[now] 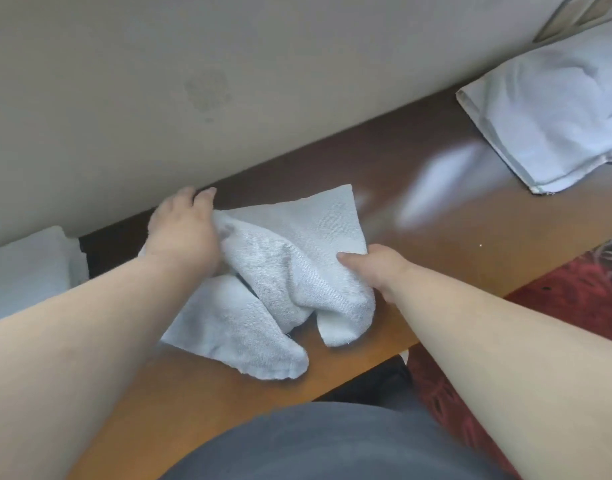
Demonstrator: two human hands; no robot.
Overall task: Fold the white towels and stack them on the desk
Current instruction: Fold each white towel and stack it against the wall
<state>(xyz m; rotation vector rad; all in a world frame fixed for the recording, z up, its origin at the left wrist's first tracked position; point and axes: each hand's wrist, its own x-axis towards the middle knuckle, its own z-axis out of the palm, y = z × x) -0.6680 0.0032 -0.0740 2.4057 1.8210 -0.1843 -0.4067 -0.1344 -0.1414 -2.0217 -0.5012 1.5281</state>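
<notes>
A crumpled white terry towel (pixel 280 271) lies on the brown wooden desk (pixel 453 230), partly bunched and partly hanging toward the front edge. My left hand (pixel 186 230) holds the towel's left side near the wall, two fingers stretched toward the desk's back edge. My right hand (pixel 377 268) grips the towel's right edge, thumb on top of the cloth. A second white towel (pixel 23 268) lies folded at the far left by the wall.
A white pillow or folded linen (pixel 554 109) rests on the desk's far right end. A beige wall (pixel 228 64) runs along the desk's back. Red patterned carpet (pixel 557 306) shows below the desk's front edge at right.
</notes>
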